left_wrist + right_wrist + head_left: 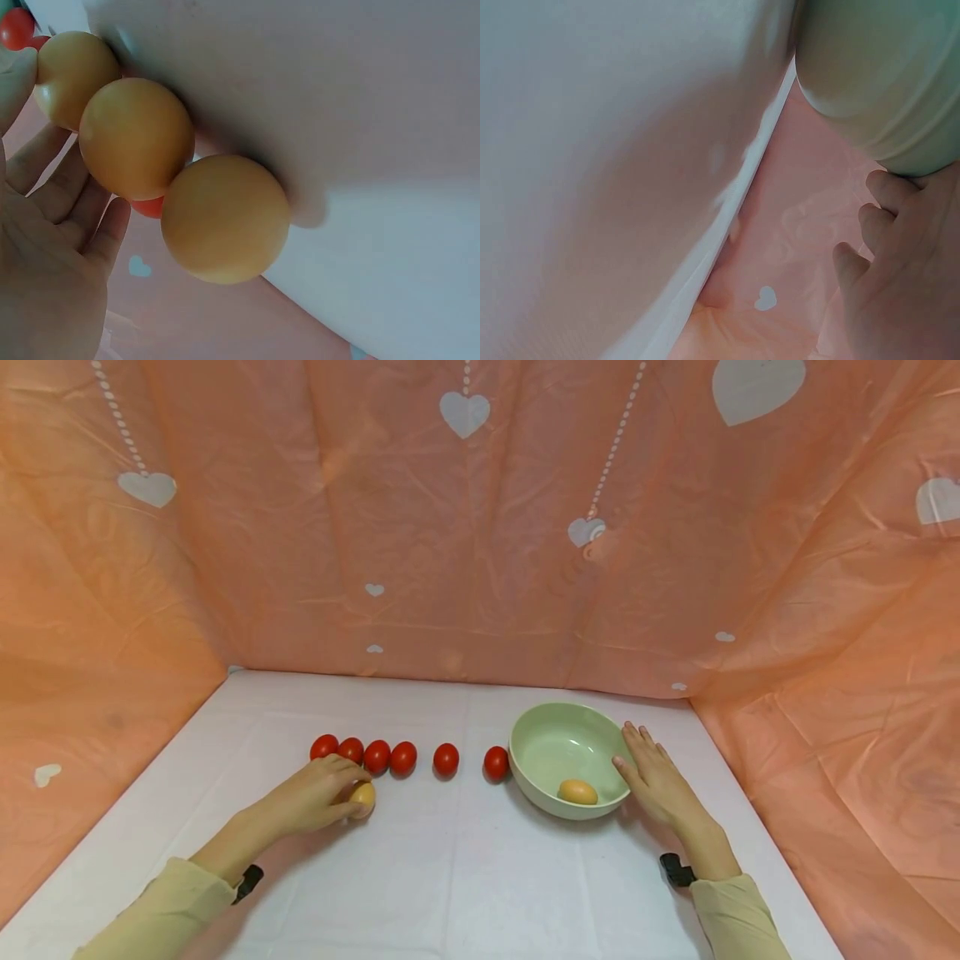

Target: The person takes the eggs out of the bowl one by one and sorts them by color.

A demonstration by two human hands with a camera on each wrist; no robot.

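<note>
My left hand [318, 795] pinches a tan egg [363, 799] on the white table, thumb on the near side and fingers on the far side. In the left wrist view that egg [77, 79] heads a row with a second egg [136, 139] and a third egg [225, 219]; the head view has these two hidden behind the hand. A light green bowl [536, 735] stands to the right, holding one egg [577, 792]. My right hand [662, 785] rests against the bowl's right side, its fingers straight and thumb at the rim.
Several red cherry tomatoes [403, 759] lie in a line beyond my left hand, the rightmost tomato [496, 763] right beside the bowl. An orange curtain [465, 568] with pale hearts encloses the table [450, 877] at the back and both sides.
</note>
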